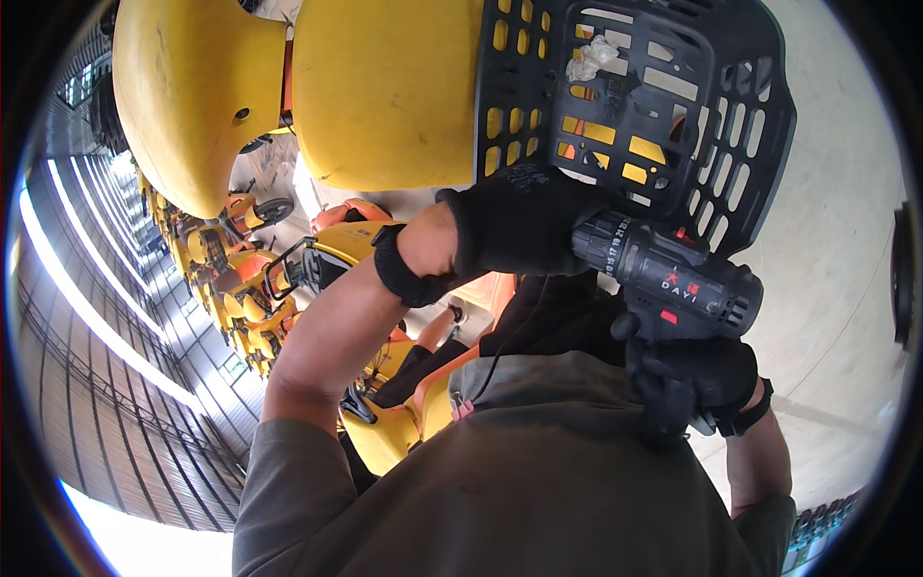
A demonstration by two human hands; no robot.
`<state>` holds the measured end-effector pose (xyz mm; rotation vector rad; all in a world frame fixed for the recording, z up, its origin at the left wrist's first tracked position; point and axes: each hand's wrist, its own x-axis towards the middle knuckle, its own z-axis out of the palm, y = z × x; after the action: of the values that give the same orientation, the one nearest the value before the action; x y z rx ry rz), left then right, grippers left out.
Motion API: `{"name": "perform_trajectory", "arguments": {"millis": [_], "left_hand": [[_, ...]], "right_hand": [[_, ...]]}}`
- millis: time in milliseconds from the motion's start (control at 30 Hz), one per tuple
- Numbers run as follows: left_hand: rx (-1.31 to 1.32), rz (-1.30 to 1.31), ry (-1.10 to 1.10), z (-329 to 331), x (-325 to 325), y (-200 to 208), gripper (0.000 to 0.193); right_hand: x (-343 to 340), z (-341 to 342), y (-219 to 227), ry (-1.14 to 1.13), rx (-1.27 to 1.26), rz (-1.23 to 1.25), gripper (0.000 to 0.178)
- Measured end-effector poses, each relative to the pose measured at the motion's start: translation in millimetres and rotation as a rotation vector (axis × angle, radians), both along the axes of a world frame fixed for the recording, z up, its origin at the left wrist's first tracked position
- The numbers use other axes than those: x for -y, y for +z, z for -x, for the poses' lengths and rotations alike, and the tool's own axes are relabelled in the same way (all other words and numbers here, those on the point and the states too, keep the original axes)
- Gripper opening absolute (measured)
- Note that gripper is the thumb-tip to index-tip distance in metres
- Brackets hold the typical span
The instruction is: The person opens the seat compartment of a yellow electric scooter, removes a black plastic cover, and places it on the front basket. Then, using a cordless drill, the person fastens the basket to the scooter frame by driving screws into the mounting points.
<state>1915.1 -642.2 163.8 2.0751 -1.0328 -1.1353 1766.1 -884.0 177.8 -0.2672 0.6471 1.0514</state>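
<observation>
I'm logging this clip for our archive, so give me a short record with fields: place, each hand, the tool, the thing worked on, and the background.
place: large hall with a pale concrete floor
left hand: black glove, wrapped around the front of the drill, against the basket
right hand: black glove, gripping the drill's handle
drill: black cordless one, its tip hidden behind the left glove
basket: black plastic lattice, mounted on a yellow bike part; crumpled white scrap inside
background: row of yellow and orange bikes on the left
</observation>
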Motion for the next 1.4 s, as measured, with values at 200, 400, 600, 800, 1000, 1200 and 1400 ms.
{"name": "perform_trajectory", "arguments": {"millis": [200,400,600,800,1000,1200,1400], "left_hand": [[0.319,-0.058,0.129,26.0,7.3,-24.1,0.042],[0.574,-0.008,0.188,33.6,14.2,-38.5,0.037],[0.775,0.031,0.225,30.0,18.9,-46.9,0.037],[0.861,0.05,0.319,19.0,23.6,-52.1,0.027],[0.655,-0.062,0.731,30.3,-31.9,-6.8,0.067],[0.528,-0.392,0.679,29.6,-60.5,-27.7,0.031],[0.594,-0.37,0.645,38.9,-59.9,-49.4,0.025]], "right_hand": [[-1.7,6.0,-5.5,-0.057,0.07,0.06,0.037],[-5.1,6.6,-2.9,-0.085,0.039,0.087,0.035],[-13.1,-2.5,6.6,-0.188,-0.022,0.09,0.039],[-37.1,-11.0,5.1,-0.447,-0.045,-0.075,0.042],[-41.7,-28.7,-7.4,-0.47,0.036,0.19,0.036],[-56.0,-42.0,-42.4,-0.5,0.053,0.077,0.03],[-61.2,-44.0,-60.5,-0.485,0.015,0.158,0.032]]}}
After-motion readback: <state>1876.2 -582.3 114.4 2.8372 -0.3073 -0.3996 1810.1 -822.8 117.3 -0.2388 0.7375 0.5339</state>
